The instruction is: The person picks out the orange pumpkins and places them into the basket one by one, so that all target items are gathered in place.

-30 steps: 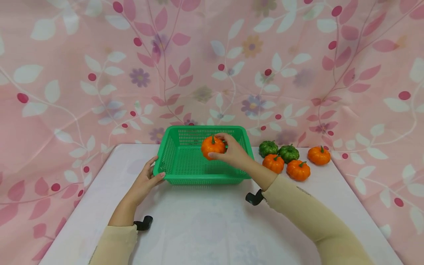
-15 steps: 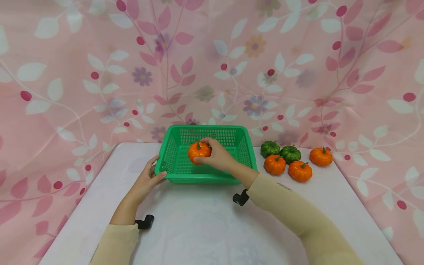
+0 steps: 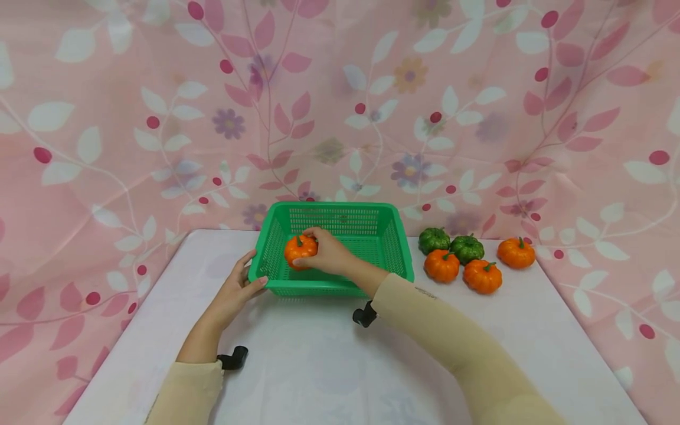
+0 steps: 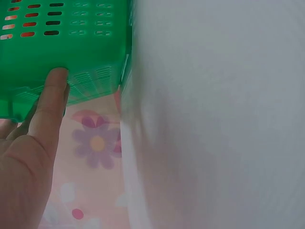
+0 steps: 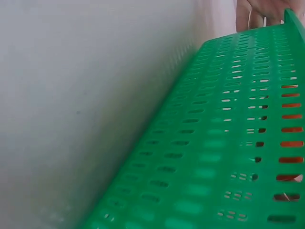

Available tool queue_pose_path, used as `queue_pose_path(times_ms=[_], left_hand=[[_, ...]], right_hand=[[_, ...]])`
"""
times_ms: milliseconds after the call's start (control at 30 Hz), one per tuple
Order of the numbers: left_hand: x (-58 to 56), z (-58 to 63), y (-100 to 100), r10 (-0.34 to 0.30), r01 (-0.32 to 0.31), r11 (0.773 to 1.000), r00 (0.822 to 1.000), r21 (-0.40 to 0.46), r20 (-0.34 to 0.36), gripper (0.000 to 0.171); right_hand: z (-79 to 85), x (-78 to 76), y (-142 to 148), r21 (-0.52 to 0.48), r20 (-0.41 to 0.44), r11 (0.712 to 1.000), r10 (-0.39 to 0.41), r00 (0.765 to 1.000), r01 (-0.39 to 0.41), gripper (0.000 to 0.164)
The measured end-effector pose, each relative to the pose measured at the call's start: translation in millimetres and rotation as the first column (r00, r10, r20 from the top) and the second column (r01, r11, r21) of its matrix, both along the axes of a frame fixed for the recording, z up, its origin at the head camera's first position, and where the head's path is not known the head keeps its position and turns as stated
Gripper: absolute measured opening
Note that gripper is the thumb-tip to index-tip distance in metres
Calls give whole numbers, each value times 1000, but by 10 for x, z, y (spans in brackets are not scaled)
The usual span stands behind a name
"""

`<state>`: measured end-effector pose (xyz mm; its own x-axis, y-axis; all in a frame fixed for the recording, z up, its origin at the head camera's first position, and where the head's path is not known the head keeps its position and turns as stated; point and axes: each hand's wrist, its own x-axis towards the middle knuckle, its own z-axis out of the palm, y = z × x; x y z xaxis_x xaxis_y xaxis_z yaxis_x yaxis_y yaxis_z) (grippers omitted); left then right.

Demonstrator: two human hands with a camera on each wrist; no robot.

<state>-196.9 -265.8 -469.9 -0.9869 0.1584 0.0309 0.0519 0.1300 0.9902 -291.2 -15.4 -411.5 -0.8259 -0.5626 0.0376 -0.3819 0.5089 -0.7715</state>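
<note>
A small orange pumpkin [image 3: 296,252] with a green stem is held inside the left part of a green plastic basket [image 3: 340,284]. My right hand [image 3: 330,255] grips it from the right, thumb in front and fingers behind. At the basket's front left corner, my left hand [image 3: 234,292] holds on with the thumb at the rim and the fingers along the outer left side. A finger [image 4: 50,102] touches the slotted wall in the left wrist view. Orange shows through the slots [image 5: 291,130] in the right wrist view, where the basket wall hides most of the pumpkin.
Right of the basket sit two green pumpkins [image 3: 467,249] and several orange ones [image 3: 482,277], one orange pumpkin [image 3: 516,252] farther right near the edge. A white cloth covers the table [image 3: 319,366]. Behind it hangs a pink floral curtain [image 3: 329,118].
My right hand has carried the orange pumpkin leftward and lower, from the basket's middle right to its left part. The left hand stays at the basket's corner.
</note>
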Motion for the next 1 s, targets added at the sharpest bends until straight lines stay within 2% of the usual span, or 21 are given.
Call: queue_pose_path(times_ms=[333,567,1000], left_hand=[[-8,19,32,-5,5,1000,1000,7,10,84],[1,20,25,-3,3,1000,1000,3,15,84],[-3,-14,-3,-3,3,1000,1000,7,21,86]], right_hand=[[-27,-81,-126,28,66,1000,-6,998,4,74],[-191,-188,-168,26,138,999,-30,990,26,76],[-270,-180,-245,123,119,992,-39,992,24,64]])
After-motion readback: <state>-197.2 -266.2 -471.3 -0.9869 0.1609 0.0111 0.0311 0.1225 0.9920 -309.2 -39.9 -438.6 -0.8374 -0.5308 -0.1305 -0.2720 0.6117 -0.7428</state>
